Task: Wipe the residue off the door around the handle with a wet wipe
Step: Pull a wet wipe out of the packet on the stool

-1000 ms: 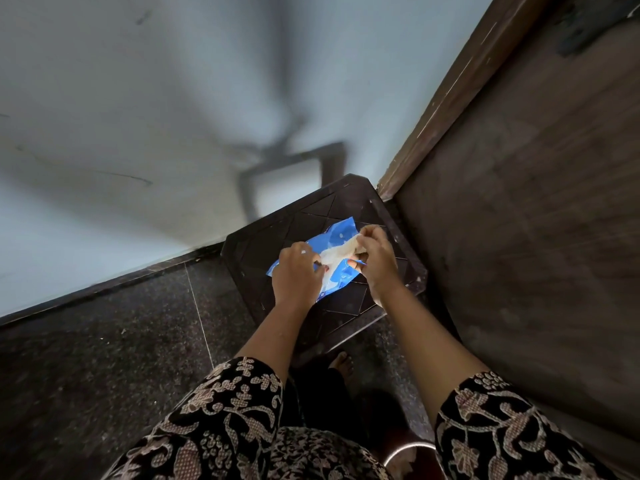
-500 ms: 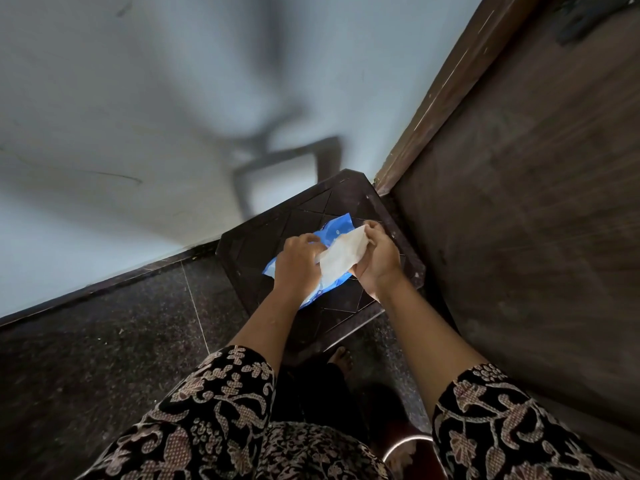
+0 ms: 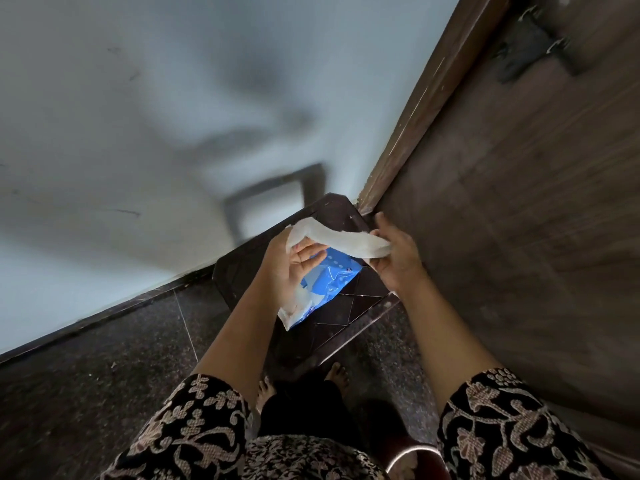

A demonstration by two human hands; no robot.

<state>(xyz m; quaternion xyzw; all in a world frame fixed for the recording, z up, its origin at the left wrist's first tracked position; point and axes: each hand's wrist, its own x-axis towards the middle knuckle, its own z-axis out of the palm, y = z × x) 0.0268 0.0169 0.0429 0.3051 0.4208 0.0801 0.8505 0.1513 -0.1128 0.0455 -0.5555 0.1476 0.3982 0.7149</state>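
Both hands are raised above the stool with a white wet wipe stretched between them. The left hand has its palm turned up and its fingers loosely curled, pinching one end of the wipe at the top; the right hand is closed around the other end, its thumb sticking up toward the door frame. Between the two grips the wipe sags a little, bunched into a strip rather than spread flat. Directly below, the blue wipe packet lies on the dark stool, whose far corner sits close against the wooden frame. The brown door fills the right side, and high up on it the dark handle shows, well apart from the hands and blurred, so I cannot make out the residue around it. To my eye the trouble from here is that the wipe, still rolled up, would smear rather than lift the dirt unless it is opened out or folded into a pad first. The loose left pinch could also let its end slip, and a wipe dropped on the speckled floor would pick up grit. Both forearms reach forward, elbows bent, patterned sleeves near the camera.
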